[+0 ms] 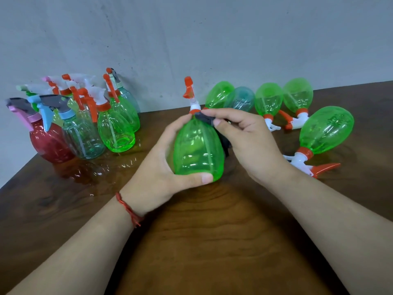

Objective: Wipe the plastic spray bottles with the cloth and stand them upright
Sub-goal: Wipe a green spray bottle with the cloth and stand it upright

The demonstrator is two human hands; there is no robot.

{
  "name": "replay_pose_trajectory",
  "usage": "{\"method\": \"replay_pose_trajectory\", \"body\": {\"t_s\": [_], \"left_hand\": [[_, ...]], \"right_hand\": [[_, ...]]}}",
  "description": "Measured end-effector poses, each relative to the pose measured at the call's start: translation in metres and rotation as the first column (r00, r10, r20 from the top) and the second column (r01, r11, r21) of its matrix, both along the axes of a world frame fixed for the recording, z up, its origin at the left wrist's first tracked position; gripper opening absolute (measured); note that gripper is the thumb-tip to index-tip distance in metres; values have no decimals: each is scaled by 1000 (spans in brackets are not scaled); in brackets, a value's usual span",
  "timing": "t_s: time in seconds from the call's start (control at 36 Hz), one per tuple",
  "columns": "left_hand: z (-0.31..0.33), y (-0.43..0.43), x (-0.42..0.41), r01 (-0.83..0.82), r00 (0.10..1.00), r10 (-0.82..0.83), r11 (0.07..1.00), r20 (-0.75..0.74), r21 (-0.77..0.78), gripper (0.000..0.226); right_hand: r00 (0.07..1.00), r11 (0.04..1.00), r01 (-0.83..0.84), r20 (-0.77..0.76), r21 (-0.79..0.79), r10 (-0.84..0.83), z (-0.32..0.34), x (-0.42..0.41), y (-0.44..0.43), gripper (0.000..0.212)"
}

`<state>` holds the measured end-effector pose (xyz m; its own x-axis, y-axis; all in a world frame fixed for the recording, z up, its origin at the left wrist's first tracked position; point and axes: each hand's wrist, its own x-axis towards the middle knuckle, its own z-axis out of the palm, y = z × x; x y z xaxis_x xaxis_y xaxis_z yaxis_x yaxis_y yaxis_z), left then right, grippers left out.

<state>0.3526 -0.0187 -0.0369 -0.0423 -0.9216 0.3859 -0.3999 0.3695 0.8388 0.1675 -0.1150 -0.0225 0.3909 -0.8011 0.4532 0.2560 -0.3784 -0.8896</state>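
My left hand [157, 160] grips a green spray bottle [197, 150] round its body, thumb across the base, orange trigger head pointing away from me. My right hand [248, 141] pinches a dark cloth [205, 119] against the bottle's shoulder and right side, just below the white and orange collar. Several spray bottles lie on their sides at the right; the nearest is a green one [325, 130]. At the left, several bottles stand upright in a cluster, among them a green one [116, 130] and a red one [50, 145].
The brown wooden table [212, 241] runs up to a grey wall [191, 39] behind the bottles. Its left edge slants in near the red bottle. Bare wood lies between my forearms and in front of the held bottle.
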Motion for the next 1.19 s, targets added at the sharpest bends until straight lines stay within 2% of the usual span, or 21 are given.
{"method": "replay_pose_trajectory", "body": {"t_s": [0.11,0.19,0.36,0.47,0.58,0.69,0.86,0.97,1.06,1.11,1.19], "left_hand": [[4,0,7,4,997,-5,1000,71,21,113],[1,-4,9,-27,983,21,999,184,31,118],[-5,-8,7,-93,944,96,995,316,-27,125],[-7,-10,8,-246,952,247,969,179,-27,121],[3,-12,10,-420,907,421,907,8,-27,110],[7,-12,13,-462,887,462,886,-8,-28,111],[-1,-8,9,-262,961,266,963,76,-57,118],[-1,-4,-1,-116,991,119,992,66,-50,117],[0,0,-5,-43,999,42,998,-15,-43,112],[1,0,-4,-9,999,8,1000,-50,-25,111],[3,-1,1,-6,999,6,1000,50,-4,116]], "right_hand": [[1000,999,-11,25,40,10,1,1,1,31],[1000,999,5,-3,42,-5,-3,1,-2,30],[998,998,15,-64,-59,-19,-9,3,-3,31],[985,975,42,-151,-220,-77,-14,7,-3,33],[980,954,6,-189,-299,-66,-16,9,3,31],[972,933,-12,-224,-361,-75,-19,9,8,32],[982,963,94,-138,-254,-132,-15,9,-1,34],[1000,999,21,-18,-31,-21,-7,5,-4,34],[992,987,-92,94,132,80,-4,2,-7,31],[983,973,-135,146,185,109,-2,1,-8,29],[988,978,-104,134,182,81,-2,2,-6,29]]}}
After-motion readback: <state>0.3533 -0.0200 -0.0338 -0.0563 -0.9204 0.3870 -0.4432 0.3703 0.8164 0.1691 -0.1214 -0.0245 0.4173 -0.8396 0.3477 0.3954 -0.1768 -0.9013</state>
